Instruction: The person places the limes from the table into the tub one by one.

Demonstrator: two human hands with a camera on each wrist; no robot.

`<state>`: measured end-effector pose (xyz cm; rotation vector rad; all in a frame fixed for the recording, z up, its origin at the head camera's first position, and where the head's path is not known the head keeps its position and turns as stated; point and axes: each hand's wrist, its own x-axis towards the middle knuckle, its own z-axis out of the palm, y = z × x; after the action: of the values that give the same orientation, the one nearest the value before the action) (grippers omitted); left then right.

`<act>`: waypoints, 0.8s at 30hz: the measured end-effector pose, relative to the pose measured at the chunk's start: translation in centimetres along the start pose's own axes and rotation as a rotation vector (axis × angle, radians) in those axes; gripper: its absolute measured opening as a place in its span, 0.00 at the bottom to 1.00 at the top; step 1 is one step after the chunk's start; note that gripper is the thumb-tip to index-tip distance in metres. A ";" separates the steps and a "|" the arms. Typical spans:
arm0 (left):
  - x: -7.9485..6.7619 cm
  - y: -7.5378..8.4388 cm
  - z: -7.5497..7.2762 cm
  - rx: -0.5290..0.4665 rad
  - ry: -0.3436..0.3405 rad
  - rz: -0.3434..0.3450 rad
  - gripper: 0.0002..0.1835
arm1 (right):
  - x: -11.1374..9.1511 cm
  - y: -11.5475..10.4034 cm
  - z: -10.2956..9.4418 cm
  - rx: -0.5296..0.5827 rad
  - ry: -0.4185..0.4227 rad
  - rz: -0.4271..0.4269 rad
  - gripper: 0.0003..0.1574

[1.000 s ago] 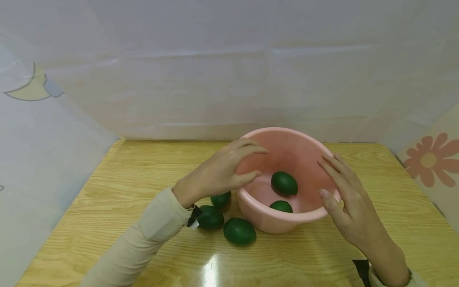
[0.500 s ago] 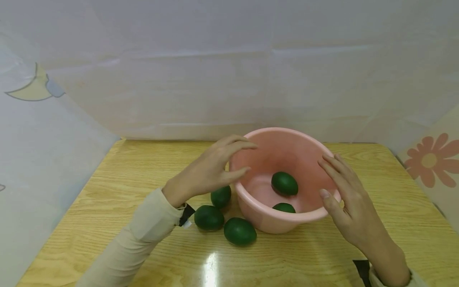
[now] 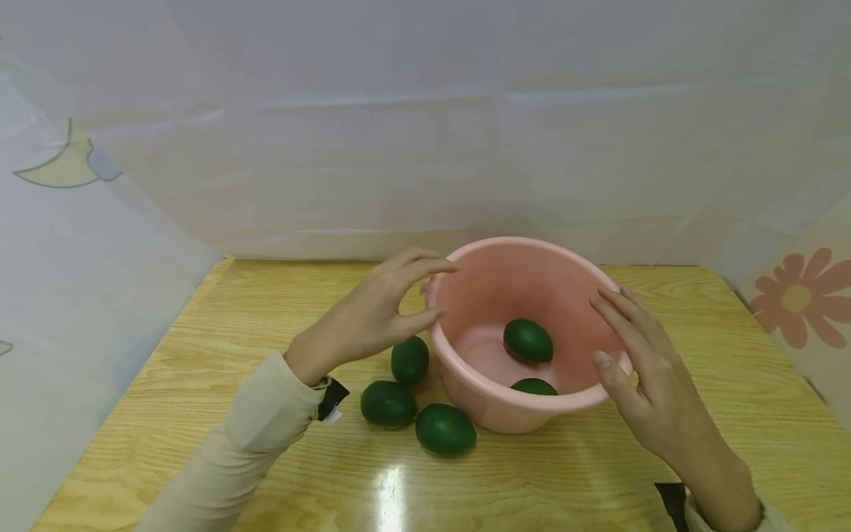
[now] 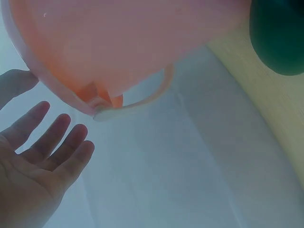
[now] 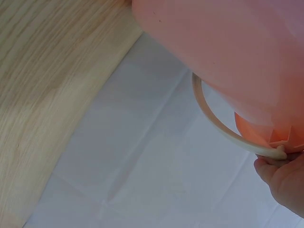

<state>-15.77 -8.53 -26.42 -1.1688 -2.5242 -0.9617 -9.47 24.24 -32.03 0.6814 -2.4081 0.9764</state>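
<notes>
A pink bucket (image 3: pixel 572 403) tilts toward me on the wooden table. Inside it lie a dark green egg-shaped fruit (image 3: pixel 528 340) and another green fruit (image 3: pixel 534 386), partly hidden by the near rim. My left hand (image 3: pixel 368 310) is at the bucket's left rim with fingers spread and nothing held; its thumb (image 4: pixel 18 84) overlaps the rim in the left wrist view. At the opposite rim, my right hand (image 3: pixel 654 377) rests with fingers extended over the edge. In the right wrist view, part of that hand (image 5: pixel 284 183) shows beside the joint of the pale handle (image 5: pixel 223 126).
Three more green fruits stand outside, left of the bucket: a far fruit (image 3: pixel 409 360), a left fruit (image 3: pixel 388 404) and a near fruit (image 3: pixel 445 429). The wooden table (image 3: pixel 266 295) ends at a pale sheet (image 3: pixel 372 162) behind.
My left hand has drawn back leftward from over the bucket to its rim. The partly hidden fruit inside has shifted slightly right. My right hand stays in place.
</notes>
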 end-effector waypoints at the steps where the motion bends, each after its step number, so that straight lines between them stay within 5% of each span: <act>1: -0.1 -0.1 -0.1 0.000 0.002 -0.002 0.26 | 0.0 0.0 0.0 0.000 -0.001 0.002 0.34; 24: -2.2 -1.6 -1.2 0.016 -0.004 -0.073 0.28 | 0.0 0.1 0.0 0.005 -0.005 0.011 0.35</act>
<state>-15.60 -11.46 -27.21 -1.0819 -2.5891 -0.9546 -9.56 24.32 -32.05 0.6740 -2.4162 0.9865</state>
